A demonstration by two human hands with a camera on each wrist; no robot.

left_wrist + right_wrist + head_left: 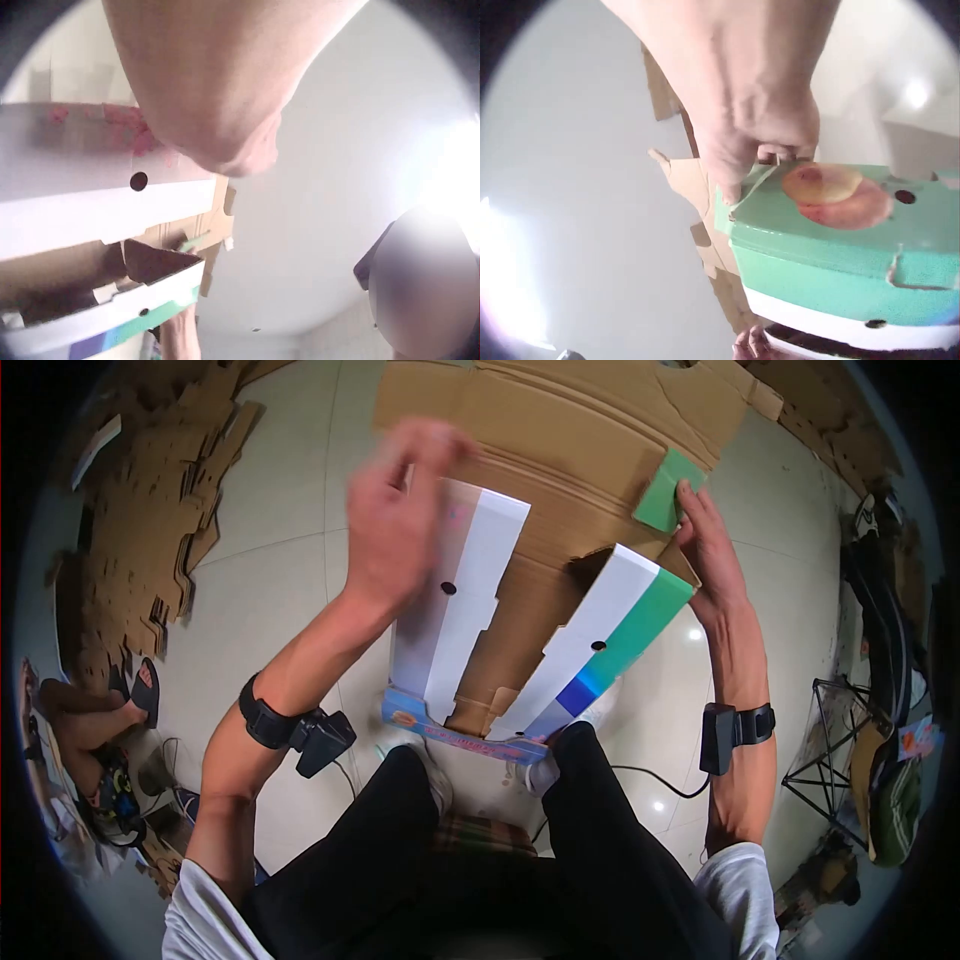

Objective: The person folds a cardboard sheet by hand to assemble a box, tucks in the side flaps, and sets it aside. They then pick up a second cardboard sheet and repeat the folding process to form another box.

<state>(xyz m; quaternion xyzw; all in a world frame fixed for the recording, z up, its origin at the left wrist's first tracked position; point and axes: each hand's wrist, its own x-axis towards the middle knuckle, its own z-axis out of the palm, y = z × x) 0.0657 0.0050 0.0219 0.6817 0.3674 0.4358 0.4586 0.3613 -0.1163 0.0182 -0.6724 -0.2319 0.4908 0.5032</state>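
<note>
A cardboard fruit box (520, 650), partly folded up, stands between the legs; its two long sides have white top strips, and peaches are printed on the green outer wall (817, 247). At the far right corner, my right hand (712, 545) pinches a green end flap (660, 495) of the box, thumb on the printed face and fingers behind it. My left hand (395, 520), blurred, is at the far left corner with bent fingers. Its fingertips are hidden in the left wrist view, and whether they grip the cardboard I cannot tell.
A large brown cardboard panel (590, 410) spreads out beyond the box. Flattened cardboard (150, 510) is piled on the tiled floor at left. Another person's legs (95, 720) show at the left edge. A black-framed folding chair (840, 750) stands at right.
</note>
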